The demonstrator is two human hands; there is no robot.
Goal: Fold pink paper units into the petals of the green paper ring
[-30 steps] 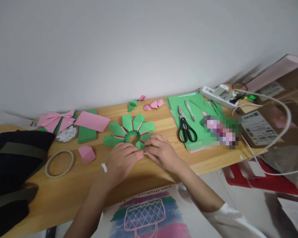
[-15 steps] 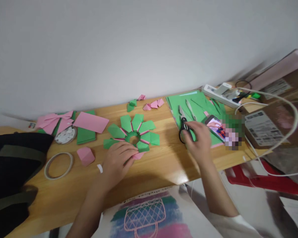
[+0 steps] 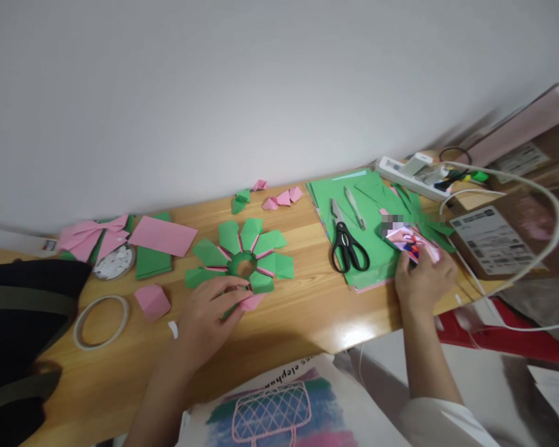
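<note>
A ring of folded green and pink paper petals (image 3: 261, 243) lies on the wooden table. My left hand (image 3: 209, 313) is closed on its near edge, by a pink folded piece (image 3: 252, 302). At the right, my right hand (image 3: 425, 279) is at the lit phone (image 3: 403, 234), its fingers over the lower part of the screen; their exact hold is hard to make out. Black-handled scissors (image 3: 349, 251) and a white cutter (image 3: 354, 208) rest on green paper sheets (image 3: 377, 248), left of the phone.
Left of the ring lie a pink sheet (image 3: 164, 236), a pink folded piece (image 3: 153, 302), a tape roll (image 3: 78, 329) and a paper bow (image 3: 93, 234). Small folded pieces (image 3: 283, 198) sit near the wall. A power strip (image 3: 410, 181), white cable and cardboard box (image 3: 484, 236) stand right.
My right hand has moved right, from the scissors to the phone. The scissors now lie uncovered. My left hand stays at the petal ring, and the view has shifted slightly.
</note>
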